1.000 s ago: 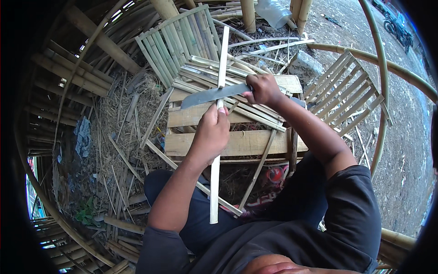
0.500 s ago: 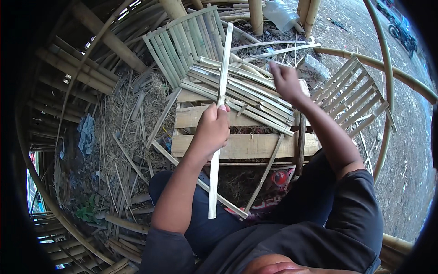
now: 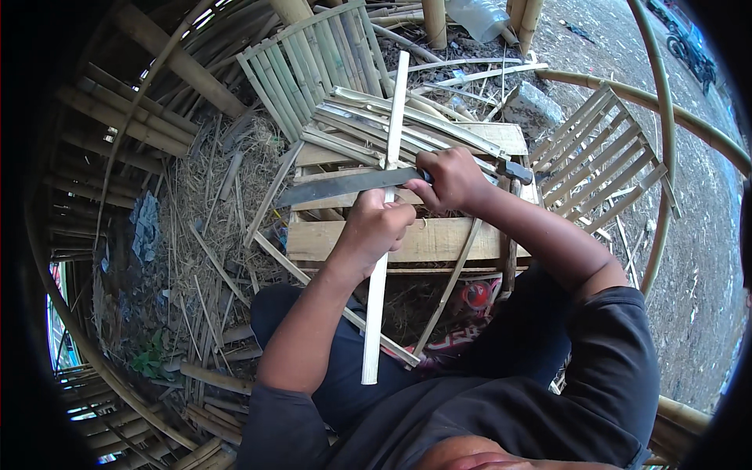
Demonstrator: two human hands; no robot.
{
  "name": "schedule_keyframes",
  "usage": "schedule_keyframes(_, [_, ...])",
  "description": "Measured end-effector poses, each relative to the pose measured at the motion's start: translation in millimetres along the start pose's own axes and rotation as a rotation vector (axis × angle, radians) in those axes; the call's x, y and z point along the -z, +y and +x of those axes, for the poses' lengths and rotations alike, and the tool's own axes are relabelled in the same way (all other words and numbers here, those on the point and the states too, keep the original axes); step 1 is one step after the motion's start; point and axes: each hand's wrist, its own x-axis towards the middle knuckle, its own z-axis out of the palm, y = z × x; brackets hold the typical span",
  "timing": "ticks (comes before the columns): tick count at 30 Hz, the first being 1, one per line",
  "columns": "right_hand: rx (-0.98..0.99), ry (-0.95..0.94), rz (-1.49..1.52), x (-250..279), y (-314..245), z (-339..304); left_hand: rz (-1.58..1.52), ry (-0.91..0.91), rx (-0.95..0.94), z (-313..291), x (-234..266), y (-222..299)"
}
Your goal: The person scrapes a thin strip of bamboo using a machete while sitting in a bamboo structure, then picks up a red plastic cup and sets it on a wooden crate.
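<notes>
A pale bamboo strip (image 3: 397,102) stands nearly upright in the picture, its lower end over my lap. My left hand (image 3: 379,227) is closed round the strip near its middle. In my right hand (image 3: 453,178) is the handle of a machete (image 3: 333,188), its long dark blade pointing left. The blade lies across the strip, just beyond my left fist. Under both hands is a low wooden slat bench (image 3: 439,240), with a stack of split bamboo strips (image 3: 345,117) on its far part. A hammer (image 3: 515,172) rests at the bench's right end.
A bamboo slat panel (image 3: 309,70) leans at the far left of the bench, and a slatted bamboo rack (image 3: 599,157) stands at right. A concrete block (image 3: 534,106) sits behind. Loose strips and shavings litter the ground at left. A curved bamboo pole (image 3: 664,149) rises at right.
My right hand has come left and nearer, bringing the machete blade across the strip. My left hand has shifted slightly nearer with the strip. The hammer head is now uncovered.
</notes>
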Motion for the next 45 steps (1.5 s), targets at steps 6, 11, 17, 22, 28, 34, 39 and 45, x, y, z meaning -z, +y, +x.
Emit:
schedule_keyframes(6, [0.047, 0.090, -0.134, -12, 18, 8, -0.080, 0.029, -0.035, 4, 3, 6])
schedule_keyframes(11, [-0.031, 0.099, -0.218, -6, 16, 15, -0.238, -0.095, -0.006, 23, 21, 4])
schedule_keyframes(17, [-0.261, 0.114, -0.222, -5, 28, 14, -0.487, -0.066, 0.147, 17, 6, 0])
schedule_keyframes(22, [-0.260, 0.061, -0.114, -11, 10, 8, -0.435, -0.119, 0.168, 7, 2, -3])
schedule_keyframes(28, [-0.134, 0.098, -0.167, 2, 47, 18, -0.218, 0.018, 0.111, 5, -9, -7])
schedule_keyframes(34, [-0.121, 0.075, -0.171, -5, 39, 9, -0.153, 0.082, 0.110, -5, -21, -2])
schedule_keyframes(39, [0.009, 0.056, -0.234, -6, 8, 8, -0.162, 0.118, 0.090, 1, -11, 0])
schedule_keyframes(45, [-0.025, 0.111, -0.181, -6, 20, 11, -0.117, 0.118, 0.099, -1, -10, -1])
